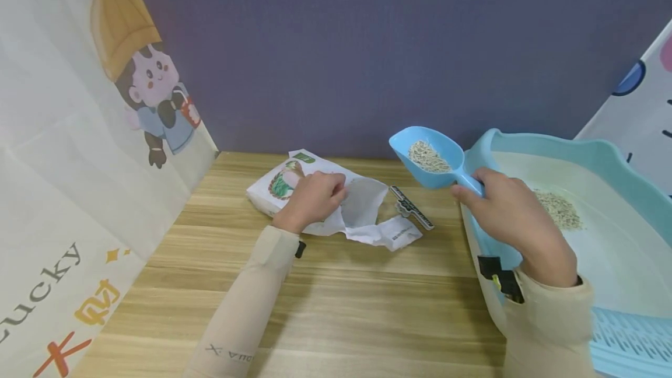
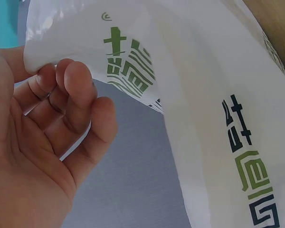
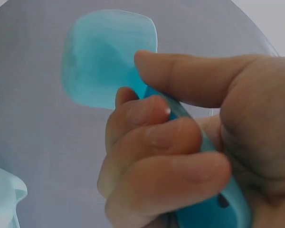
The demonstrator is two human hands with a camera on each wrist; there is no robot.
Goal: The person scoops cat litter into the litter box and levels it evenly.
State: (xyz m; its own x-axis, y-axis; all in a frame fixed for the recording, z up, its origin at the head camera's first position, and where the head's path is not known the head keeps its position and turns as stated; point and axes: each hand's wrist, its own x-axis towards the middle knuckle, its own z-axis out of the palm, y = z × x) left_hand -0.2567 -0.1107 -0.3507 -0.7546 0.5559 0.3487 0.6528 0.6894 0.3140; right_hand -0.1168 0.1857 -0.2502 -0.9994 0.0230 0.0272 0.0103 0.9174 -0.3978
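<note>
My right hand (image 1: 517, 214) grips the handle of a light blue scoop (image 1: 458, 155), its fingers wrapped round it in the right wrist view. Pale pellet-like litter (image 1: 427, 157) lies in the scoop's bowl, which is held up left of the litter box (image 1: 551, 143). On the table, a white printed bag (image 1: 329, 163) lies on its side with its torn mouth facing right. With my left hand (image 1: 317, 198) I pinch the edge of that mouth; the left wrist view shows curled fingers (image 2: 78, 88) at the plastic, the thumb tip hidden by it.
A dark and white bag clip (image 1: 412, 207) lies on the wooden table (image 1: 336, 308) just right of the bag. More litter (image 1: 559, 210) sits in a small heap inside the box, whose front has a slotted blue panel (image 1: 630, 337). A dark panel (image 1: 336, 57) stands behind the table.
</note>
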